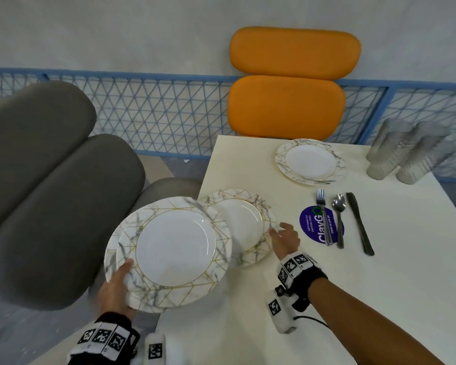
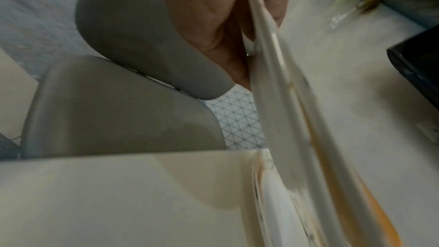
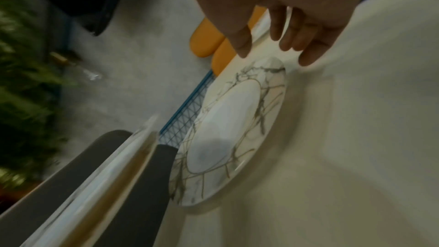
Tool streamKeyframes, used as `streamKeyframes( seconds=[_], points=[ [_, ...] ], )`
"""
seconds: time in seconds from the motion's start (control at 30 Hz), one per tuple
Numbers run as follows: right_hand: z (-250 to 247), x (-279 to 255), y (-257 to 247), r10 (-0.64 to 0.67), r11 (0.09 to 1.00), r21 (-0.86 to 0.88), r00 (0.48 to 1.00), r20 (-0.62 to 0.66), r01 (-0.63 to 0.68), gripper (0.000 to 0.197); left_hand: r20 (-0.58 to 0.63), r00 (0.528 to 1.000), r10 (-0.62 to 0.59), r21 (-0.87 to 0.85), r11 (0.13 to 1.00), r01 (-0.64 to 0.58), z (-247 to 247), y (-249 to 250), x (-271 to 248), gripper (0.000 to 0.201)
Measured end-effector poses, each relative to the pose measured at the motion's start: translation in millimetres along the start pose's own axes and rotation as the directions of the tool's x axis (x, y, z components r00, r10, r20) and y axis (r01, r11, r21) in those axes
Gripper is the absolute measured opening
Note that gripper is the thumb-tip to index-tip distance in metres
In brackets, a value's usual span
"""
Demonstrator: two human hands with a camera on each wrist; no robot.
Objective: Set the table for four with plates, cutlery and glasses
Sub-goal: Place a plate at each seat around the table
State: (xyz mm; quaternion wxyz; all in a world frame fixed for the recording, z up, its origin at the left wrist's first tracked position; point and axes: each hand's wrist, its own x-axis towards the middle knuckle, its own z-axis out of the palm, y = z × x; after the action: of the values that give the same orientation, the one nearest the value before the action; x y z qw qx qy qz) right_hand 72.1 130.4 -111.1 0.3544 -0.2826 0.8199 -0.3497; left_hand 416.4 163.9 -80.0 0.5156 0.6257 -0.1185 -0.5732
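Right wrist shows right hand [image 3: 273, 7] fingers [image 3: 308, 53] spread just above the plate [image 3: 228, 134]; head adds left hand [image 1: 116, 288] gripping stacked plates [image 1: 169, 248] (two, seemingly).

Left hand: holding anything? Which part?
Left hand grips the stacked plates at their near rim, thumb on top. Right hand holds nothing.

Cream table [image 1: 287, 299] carrying the lot: one marbled plate [image 1: 244, 227] lies flat at its left edge, another plate [image 1: 310, 161] sits far, by the orange chair. Four glasses [image 1: 408, 151] cluster at the far right. Fork [image 1: 324, 217], spoon [image 1: 339, 219] and knife [image 1: 359, 223] lie side by side, fork and spoon across a purple sticker [image 1: 311, 226].
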Motion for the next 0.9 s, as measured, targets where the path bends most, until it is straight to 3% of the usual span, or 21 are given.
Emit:
streamKeyframes(
  seconds=[0.03, 0.1, 0.17, 0.3, 0.43, 0.53, 0.7, 0.9],
  points=[
    [-6, -5, -3, -0.052, 0.995, 0.088, 0.995, 0.083, 0.044, 0.036, 0.017, 1.000, -0.023, 0.022, 0.999, 0.023, 9, -7, -2, 0.057],
    [-22, -20, -10, -0.086, 0.974, 0.226, 0.952, 0.294, 0.018, 0.028, -0.006, 0.999, -0.040, 0.080, 0.996, 0.040, 33, -17, -14, 0.037],
    [-42, -27, -10, -0.090, 0.974, 0.226, 0.915, 0.393, -0.001, 0.024, 0.015, 0.998, -0.062, 0.094, 0.994, 0.060, 65, -28, -32, 0.027],
    [-91, -25, 13, -0.084, 0.975, 0.221, 0.946, 0.313, 0.014, 0.033, 0.138, 0.986, -0.097, 0.094, 0.992, 0.084, 109, -56, -55, 0.033],
    [-150, -26, 48, 0.030, 0.849, 0.502, 0.963, 0.267, -0.166, 0.019, 0.203, 0.967, -0.157, 0.076, 0.987, 0.144, 136, -76, -79, 0.040],
    [-195, -23, 81, 0.084, 0.808, 0.558, 0.975, 0.208, -0.189, 0.019, 0.153, 0.980, -0.129, 0.047, 0.991, 0.123, 146, -81, -88, 0.043],
    [-250, -22, 130, 0.139, 0.840, 0.495, 0.970, 0.201, -0.223, 0.022, 0.004, 0.999, -0.037, -0.012, 0.999, 0.037, 144, -75, -86, 0.063],
    [-255, -19, 164, 0.150, 0.908, 0.329, 0.934, 0.324, -0.260, 0.024, -0.089, 0.996, 0.009, -0.040, 0.999, -0.012, 145, -70, -84, 0.068]
  ],
)
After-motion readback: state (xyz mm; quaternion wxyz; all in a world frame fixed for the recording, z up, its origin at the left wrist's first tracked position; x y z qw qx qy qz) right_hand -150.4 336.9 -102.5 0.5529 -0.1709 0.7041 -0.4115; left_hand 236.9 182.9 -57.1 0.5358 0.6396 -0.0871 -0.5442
